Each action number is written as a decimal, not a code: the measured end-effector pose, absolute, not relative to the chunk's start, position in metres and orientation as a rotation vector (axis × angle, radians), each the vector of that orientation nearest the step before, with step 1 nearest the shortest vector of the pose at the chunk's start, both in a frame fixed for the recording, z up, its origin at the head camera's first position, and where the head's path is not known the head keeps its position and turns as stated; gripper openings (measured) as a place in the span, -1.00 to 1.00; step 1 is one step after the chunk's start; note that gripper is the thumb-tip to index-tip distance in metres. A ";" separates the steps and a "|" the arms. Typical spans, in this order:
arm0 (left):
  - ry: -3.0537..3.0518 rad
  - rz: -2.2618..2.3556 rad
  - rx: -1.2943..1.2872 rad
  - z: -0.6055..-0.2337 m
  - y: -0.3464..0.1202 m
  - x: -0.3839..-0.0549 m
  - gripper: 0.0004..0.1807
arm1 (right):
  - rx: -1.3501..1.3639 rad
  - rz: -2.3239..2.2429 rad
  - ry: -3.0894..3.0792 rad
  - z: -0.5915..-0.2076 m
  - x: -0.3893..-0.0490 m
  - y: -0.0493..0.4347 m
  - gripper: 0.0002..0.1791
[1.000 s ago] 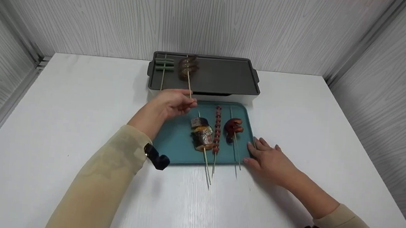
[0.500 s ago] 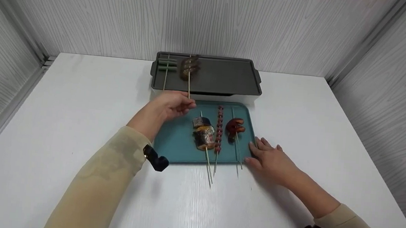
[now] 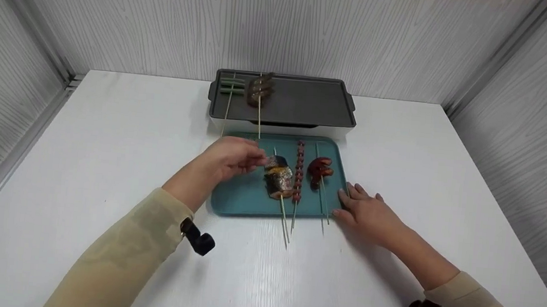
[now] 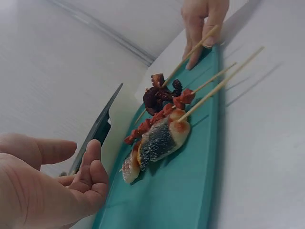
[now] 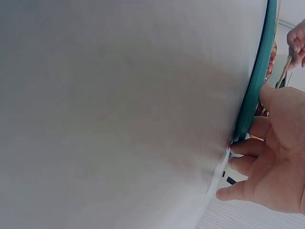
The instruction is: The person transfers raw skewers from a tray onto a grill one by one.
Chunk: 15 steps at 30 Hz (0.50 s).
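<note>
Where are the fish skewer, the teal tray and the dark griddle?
Fish skewer (image 4: 159,140), left wrist view: silvery skin.
Teal tray (image 3: 238,197), head view: bare floor.
Dark griddle (image 3: 312,100), head view: bare cooking surface.

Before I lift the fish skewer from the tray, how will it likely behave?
The fish skewer may feel heavy toward the far end, where its thick chunks sit. Its bare stick, thin but straight, is probably fairly stiff.

The place looks like a small test booth or lab-style set. Pale wood-grain panels (image 3: 283,27) close in the back and both sides, with grey metal strips (image 3: 500,54) along their corners, around a plain white worktop (image 3: 401,149). The dark griddle (image 3: 312,100), teal tray (image 3: 238,197) and food skewers (image 3: 280,179) lend it a kitchen touch.
</note>
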<state>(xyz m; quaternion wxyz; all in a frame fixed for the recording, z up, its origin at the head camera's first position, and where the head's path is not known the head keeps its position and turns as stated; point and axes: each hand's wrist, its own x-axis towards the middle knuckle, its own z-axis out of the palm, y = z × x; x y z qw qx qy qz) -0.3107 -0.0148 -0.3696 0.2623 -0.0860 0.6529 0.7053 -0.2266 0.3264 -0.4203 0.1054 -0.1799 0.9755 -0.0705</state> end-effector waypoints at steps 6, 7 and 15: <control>2.151 1.704 -0.009 -0.374 -0.030 -0.275 -0.35 | -0.531 -0.212 2.874 -0.421 -0.227 0.327 -0.26; 2.234 1.663 0.038 -0.375 -0.033 -0.269 -0.35 | -0.531 -0.216 2.871 -0.421 -0.227 0.327 -0.26; 2.720 1.392 0.375 -0.388 -0.063 -0.238 -0.32 | -0.538 -0.212 2.865 -0.420 -0.227 0.327 -0.26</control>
